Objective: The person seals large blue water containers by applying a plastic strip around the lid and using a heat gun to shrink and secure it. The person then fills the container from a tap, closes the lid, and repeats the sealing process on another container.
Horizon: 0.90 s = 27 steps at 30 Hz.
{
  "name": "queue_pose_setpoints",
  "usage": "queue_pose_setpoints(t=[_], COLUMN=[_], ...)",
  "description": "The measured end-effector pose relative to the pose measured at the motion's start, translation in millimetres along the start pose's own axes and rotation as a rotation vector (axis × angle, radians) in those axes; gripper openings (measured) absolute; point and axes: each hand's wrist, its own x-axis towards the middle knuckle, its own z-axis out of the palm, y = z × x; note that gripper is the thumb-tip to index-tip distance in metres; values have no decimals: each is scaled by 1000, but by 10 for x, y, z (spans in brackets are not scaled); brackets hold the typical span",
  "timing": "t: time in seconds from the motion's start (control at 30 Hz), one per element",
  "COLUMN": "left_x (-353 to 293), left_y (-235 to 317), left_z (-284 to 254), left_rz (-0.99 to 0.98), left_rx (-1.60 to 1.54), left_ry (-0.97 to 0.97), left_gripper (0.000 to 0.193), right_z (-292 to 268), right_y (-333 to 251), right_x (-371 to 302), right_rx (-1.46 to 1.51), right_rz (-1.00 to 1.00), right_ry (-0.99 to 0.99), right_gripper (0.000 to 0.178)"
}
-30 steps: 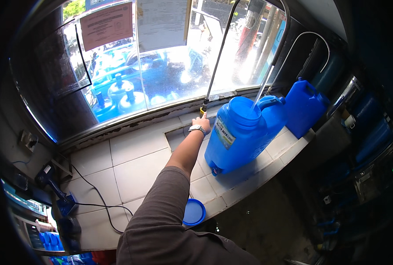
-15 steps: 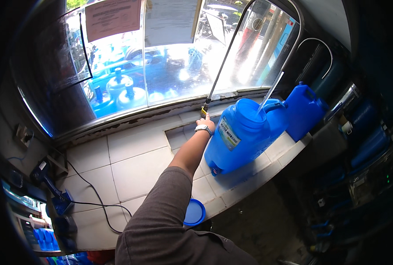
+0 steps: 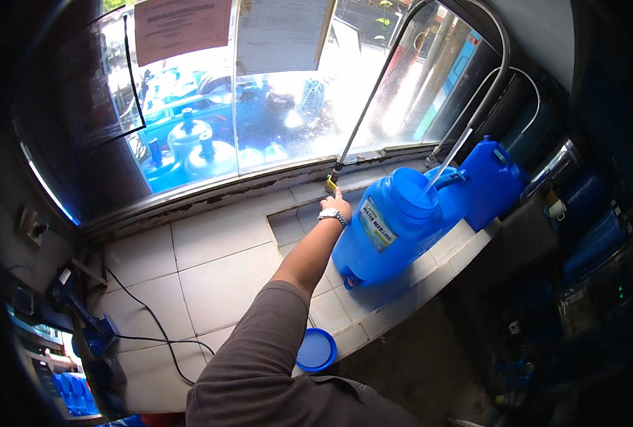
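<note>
Lying on the counter [image 3: 224, 263] at lower centre, the blue lid [image 3: 316, 349] could be knocked off by the sleeve [image 3: 267, 334]. The open blue jug [image 3: 405, 242], right of centre, could overflow if the clear stream [image 3: 445, 167] ran unchecked. At frame centre, the left hand [image 3: 336, 206] points its index finger at the yellow valve handle [image 3: 331, 183]; whether it grips, I cannot tell, and a poor hold could slip.

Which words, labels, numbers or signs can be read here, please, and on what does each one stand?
Label on the wide-mouthed blue container: partly legible print, which I won't copy out.
Reddish sheet at the window: lines too small and blurred to read.
Whitish sheet beside it: also too small and faint.
I can make out no other text.
</note>
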Motion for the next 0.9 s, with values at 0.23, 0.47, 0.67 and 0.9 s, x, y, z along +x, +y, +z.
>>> queue_pose_setpoints(t=[0.23, 0.47, 0.67, 0.9], left_x=[25, -7, 39, 176], left_y=[-13, -4, -55, -158], left_z=[3, 3, -61, -256], left_rz=[-19, 0, 12, 26], left_rx=[-50, 63, -4, -35], left_ry=[11, 86, 88, 227], left_gripper=[42, 36, 40, 36], right_z=[-68, 33, 127, 39], right_y=[654, 1376, 1670, 1454], right_x=[-102, 23, 38, -354], right_rx=[89, 186, 277, 271], right_rz=[93, 196, 259, 235], right_ry=[21, 14, 3, 23], right_gripper=[43, 40, 39, 30])
